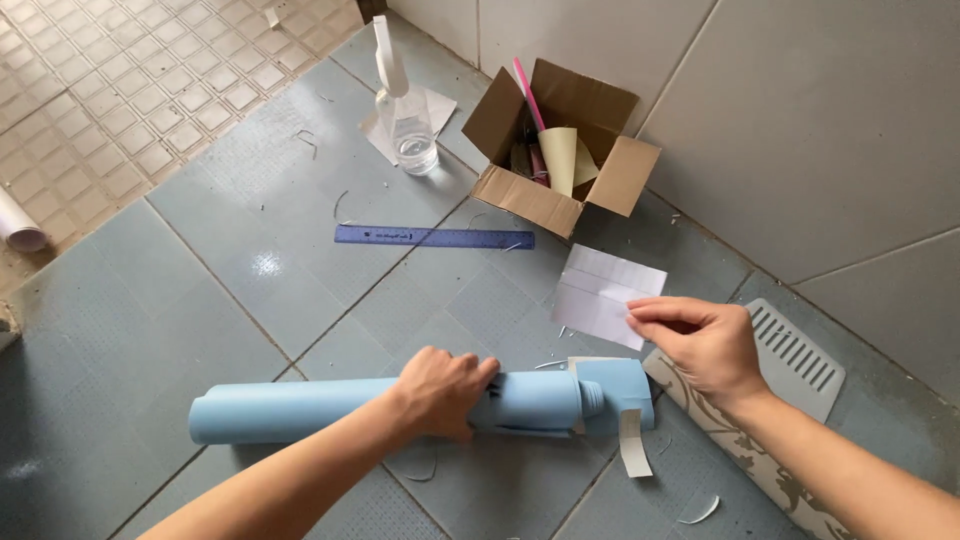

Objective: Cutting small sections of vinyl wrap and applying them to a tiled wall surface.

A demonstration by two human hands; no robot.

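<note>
Head view: left hand point(440, 390) clenched around light-blue roll point(330, 405), pinning it flat on grey-blue tiled floor point(200, 290). Right hand point(700, 340) just above roll's right end, fingertips point(640, 312) pinched together; whether anything between them, cannot tell. White paper slip point(607, 295) just beyond, blue ruler point(435, 237) and open cardboard box point(560, 150) farther back.

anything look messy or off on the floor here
Yes: thin curled offcuts lie scattered over the floor tiles around the light blue roll that the left hand presses down, and a backing strip hangs loose from the roll's end.
</note>
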